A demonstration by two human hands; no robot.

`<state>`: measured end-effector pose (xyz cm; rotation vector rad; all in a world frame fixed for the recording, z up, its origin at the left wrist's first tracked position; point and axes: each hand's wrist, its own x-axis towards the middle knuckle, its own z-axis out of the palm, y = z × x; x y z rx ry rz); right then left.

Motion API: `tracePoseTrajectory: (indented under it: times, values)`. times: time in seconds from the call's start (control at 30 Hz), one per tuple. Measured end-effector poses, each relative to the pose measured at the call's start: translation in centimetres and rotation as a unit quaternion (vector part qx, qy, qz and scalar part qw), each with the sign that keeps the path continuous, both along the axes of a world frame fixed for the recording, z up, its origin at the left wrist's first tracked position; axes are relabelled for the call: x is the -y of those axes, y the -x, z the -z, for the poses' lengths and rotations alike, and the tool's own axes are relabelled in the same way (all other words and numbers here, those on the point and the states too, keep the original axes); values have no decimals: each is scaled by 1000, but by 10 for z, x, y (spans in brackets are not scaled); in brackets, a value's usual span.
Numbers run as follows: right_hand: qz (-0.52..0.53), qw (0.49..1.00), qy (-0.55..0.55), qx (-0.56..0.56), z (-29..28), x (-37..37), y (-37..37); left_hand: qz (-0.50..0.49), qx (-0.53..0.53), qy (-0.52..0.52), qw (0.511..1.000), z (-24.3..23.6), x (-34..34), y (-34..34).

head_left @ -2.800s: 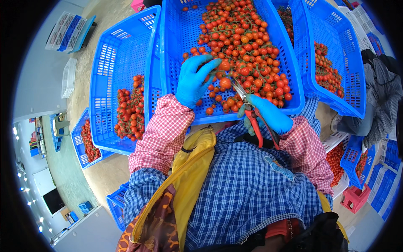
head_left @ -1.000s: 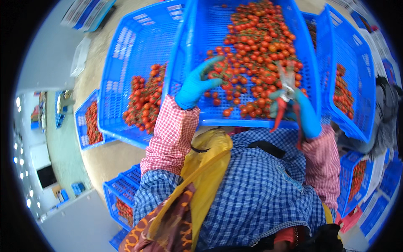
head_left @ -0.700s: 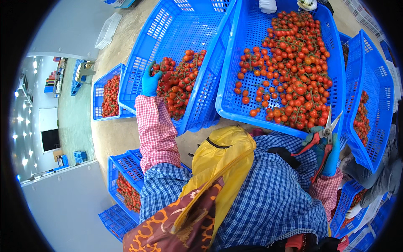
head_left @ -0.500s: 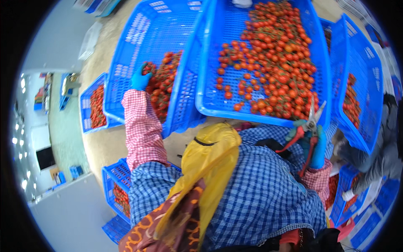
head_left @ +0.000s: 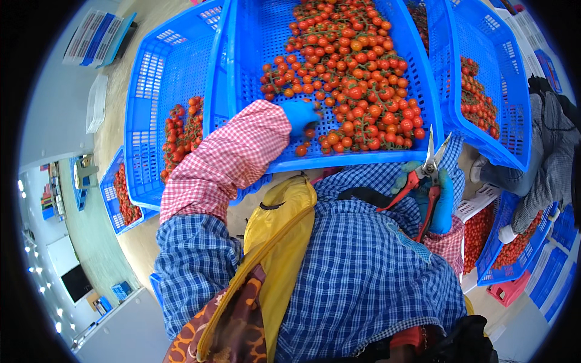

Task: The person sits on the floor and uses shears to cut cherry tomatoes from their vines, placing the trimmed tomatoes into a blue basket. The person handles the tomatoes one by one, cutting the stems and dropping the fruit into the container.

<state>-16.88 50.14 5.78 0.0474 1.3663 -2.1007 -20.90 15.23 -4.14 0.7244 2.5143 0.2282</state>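
My left hand (head_left: 299, 116), in a blue glove, reaches into the middle blue crate (head_left: 339, 161). Its fingers curl down around a few cherry tomatoes at the near left of the vine-on pile (head_left: 369, 78); the fingertips are partly hidden. Just outside that crate's near right corner, my right hand (head_left: 445, 202) grips red-handled pruning shears (head_left: 431, 172). Their blades stand apart and point away from me, with nothing between them. To the left, another blue crate (head_left: 142, 115) holds a smaller heap of cherry tomatoes (head_left: 180, 133) along its right side.
A tilted blue crate (head_left: 514, 103) with tomatoes stands at the right. A smaller tomato crate (head_left: 109, 187) sits at the far left. Beside me on the right are more tomato crates (head_left: 484, 278) and another person's grey sleeve (head_left: 541, 190). A yellow bag (head_left: 284, 218) hangs at my front.
My left hand has left the tomatoes in the left crate and moved right into the middle crate. The right hand keeps hold of the shears. The whole view has shifted.
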Motion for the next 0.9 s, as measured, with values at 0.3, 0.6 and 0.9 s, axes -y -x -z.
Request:
tracePoseTrajectory:
  times: [0.3,0.6,0.9]
  values:
    - [-4,999,3,44,12,-14,1,-350,133,-282,883,-24,-61,2]
    - [-21,999,-8,34,10,-16,0,-381,257,-459,760,-9,-52,1]
    - [-62,998,10,11,-2,-1,5,-292,436,-796,302,-39,-7,-4]
